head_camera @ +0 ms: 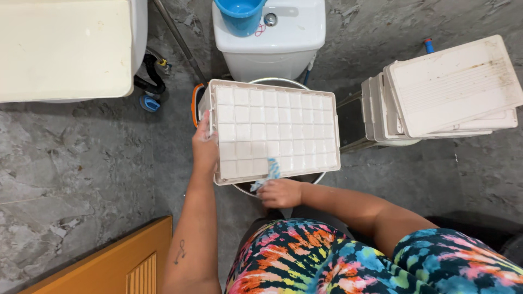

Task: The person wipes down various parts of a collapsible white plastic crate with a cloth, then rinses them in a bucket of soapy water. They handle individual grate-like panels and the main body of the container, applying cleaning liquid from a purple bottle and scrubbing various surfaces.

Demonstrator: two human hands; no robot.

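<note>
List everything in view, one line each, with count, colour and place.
grid tray: one, white, centre, held over a basin
basin: one, metal rim, under the grid tray
cloth: one, blue and white, at the tray's near edge
stacked trays: several, white, stained, upper right
toilet tank: one, white, top centre
scoop: one, blue, on the tank
flush button: one, silver, on the tank top
white appliance: one, cream top, upper left
hose: one, black, beside the appliance
door: one, orange-brown, lower left
floor: grey marbled tiles
left hand: grips the tray's left edge
right hand: fingers hold the cloth
</note>
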